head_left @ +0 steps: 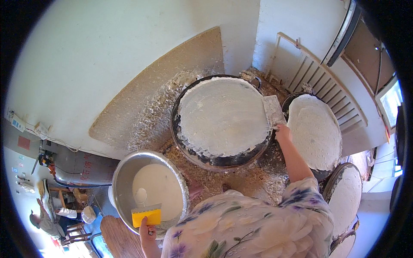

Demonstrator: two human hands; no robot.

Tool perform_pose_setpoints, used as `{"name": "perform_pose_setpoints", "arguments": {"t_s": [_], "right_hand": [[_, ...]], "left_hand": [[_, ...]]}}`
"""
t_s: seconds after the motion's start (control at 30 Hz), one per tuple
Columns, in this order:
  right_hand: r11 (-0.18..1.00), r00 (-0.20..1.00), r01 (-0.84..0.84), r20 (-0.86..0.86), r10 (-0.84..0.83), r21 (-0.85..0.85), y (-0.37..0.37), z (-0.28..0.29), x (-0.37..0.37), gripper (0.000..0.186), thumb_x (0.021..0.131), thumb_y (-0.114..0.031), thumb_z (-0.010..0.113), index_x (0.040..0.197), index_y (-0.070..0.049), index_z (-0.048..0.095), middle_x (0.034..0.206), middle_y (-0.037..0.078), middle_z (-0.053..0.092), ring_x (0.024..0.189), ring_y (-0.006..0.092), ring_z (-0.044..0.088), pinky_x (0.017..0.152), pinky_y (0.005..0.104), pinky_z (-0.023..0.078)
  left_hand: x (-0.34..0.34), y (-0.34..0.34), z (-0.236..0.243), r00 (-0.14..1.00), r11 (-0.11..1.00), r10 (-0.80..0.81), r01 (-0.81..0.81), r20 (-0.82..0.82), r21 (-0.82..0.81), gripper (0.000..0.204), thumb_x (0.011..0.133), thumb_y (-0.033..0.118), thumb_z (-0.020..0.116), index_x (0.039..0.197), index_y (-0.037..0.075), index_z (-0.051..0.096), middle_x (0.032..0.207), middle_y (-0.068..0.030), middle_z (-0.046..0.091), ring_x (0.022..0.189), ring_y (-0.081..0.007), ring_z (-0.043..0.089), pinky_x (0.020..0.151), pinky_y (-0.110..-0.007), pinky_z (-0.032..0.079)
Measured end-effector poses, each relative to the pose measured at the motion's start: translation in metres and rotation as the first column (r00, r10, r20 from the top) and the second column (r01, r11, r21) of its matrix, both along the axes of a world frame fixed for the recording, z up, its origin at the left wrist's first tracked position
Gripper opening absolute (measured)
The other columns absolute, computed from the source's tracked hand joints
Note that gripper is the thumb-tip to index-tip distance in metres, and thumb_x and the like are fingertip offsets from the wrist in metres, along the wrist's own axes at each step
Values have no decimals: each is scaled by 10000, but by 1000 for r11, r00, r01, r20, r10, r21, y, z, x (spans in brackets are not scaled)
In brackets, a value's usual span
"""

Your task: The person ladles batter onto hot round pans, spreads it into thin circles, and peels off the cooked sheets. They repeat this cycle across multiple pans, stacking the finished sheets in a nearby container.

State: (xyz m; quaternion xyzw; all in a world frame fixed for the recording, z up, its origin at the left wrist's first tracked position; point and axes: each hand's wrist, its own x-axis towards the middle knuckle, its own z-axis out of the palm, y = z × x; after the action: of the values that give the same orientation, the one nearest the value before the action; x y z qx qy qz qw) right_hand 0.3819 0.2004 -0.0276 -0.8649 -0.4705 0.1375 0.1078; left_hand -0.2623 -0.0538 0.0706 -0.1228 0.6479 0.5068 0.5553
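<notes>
My left hand is closed on a yellow scraper, held over the near side of a large metal pot. White batter lies inside that pot. Ahead of me a round black griddle carries a wide white layer of batter with a ragged near edge. At the griddle's right rim, my right hand grips a flat, batter-smeared scraper. Its blade overlaps the edge of the white layer; whether it touches cannot be told.
To the right stand more round griddles with white layers, one beside the first griddle and another nearer me. A slatted white rack leans at the back right wall. Left are a grey cylinder, a wooden stool top and a seated person.
</notes>
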Motion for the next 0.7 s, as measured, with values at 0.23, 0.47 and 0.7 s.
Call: {"name": "perform_pose_setpoints", "arguments": {"t_s": [0.23,0.47,0.7], "right_hand": [[999,994,3,110,-9,50,45,-13,15,199,796,-130,520,975,-105,603,904,152,614,882,309,594,736,418,488],[976,974,-188,145,171,112,208,-44,-28,232,804,-138,427,865,-23,619,829,180,625,801,337,610,696,438,489],[687,726,-673,66,684,274,297,-33,-228,274,810,-250,441,922,-42,582,918,190,598,858,348,576,732,444,454]], "left_hand": [[14,3,13,991,1000,-16,19,-134,22,175,808,179,589,927,99,489,678,-7,523,373,-42,329,289,-137,265],[40,-18,26,989,997,49,-56,-140,-45,144,811,166,581,905,97,498,612,-4,493,348,-51,326,288,-158,267],[56,-52,28,999,992,14,-18,-34,-127,130,812,167,578,890,95,503,594,-7,492,335,-60,327,291,-166,271]]}}
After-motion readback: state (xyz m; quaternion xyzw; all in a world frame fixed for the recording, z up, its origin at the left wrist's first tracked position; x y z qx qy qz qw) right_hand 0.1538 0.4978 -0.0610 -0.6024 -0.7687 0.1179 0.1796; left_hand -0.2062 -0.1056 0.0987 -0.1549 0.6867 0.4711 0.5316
